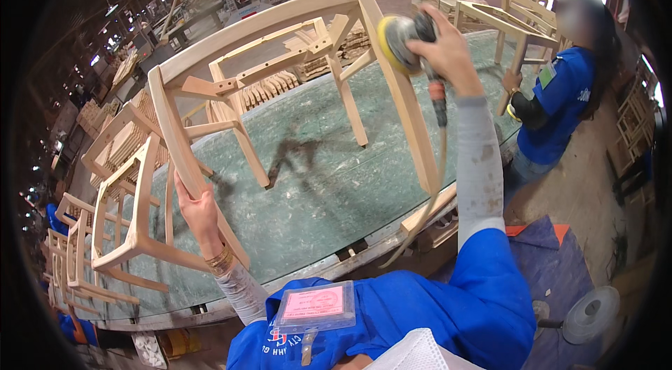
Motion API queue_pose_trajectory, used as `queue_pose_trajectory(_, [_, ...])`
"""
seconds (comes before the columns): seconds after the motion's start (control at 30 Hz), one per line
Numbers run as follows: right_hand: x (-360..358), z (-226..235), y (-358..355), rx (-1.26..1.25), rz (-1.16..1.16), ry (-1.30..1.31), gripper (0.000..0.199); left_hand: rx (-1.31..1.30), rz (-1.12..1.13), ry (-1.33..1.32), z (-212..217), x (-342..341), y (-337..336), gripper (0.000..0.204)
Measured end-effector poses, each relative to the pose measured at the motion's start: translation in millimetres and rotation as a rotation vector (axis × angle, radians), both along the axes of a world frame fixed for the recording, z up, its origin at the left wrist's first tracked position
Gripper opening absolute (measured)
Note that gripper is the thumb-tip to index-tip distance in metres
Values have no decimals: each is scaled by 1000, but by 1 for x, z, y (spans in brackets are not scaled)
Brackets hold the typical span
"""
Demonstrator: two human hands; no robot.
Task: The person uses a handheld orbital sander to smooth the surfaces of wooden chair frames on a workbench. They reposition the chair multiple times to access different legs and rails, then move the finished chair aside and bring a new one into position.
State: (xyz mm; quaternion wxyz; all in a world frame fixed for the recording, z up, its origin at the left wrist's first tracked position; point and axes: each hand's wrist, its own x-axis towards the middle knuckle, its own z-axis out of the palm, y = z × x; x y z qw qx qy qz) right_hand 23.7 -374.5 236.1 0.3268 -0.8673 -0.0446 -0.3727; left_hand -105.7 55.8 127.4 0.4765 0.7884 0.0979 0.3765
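An unfinished pale wooden chair frame [280,41] lies tipped on the green worktable [329,181]. My left hand [198,210] grips one of its legs near the lower end. My right hand [446,48] holds a round orbital sander [397,39] with a yellow pad, pressed against another leg of the frame near its top. An air hose [439,153] hangs down from the sander along my right forearm.
More bare chair frames [126,216] are stacked at the table's left. Another person in a blue shirt [560,100] works on a frame [511,23] at the far right end. Wood stacks and machines fill the background. A blue cloth [560,265] lies on the floor to the right.
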Motion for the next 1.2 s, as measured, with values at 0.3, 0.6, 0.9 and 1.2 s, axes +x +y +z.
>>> queue_pose_trajectory(0.3, [39, 30, -7, 10, 49, -188, 69, 80, -1, -71, -21, 15, 17, 67])
queue_pose_trajectory(0.6, [-59, -77, -73, 283, 221, 93, 67, 59, -64, -70, -22, 28, 37, 67])
queue_pose_trajectory(0.9, [-188, -220, -90, 288, -318, 331, 69, 35, -89, -30, -17, 38, 37, 65])
queue_pose_trajectory(1.2, [-212, -288, -37, 359, -240, 589, 69, 30, -106, -27, -12, 43, 34, 65])
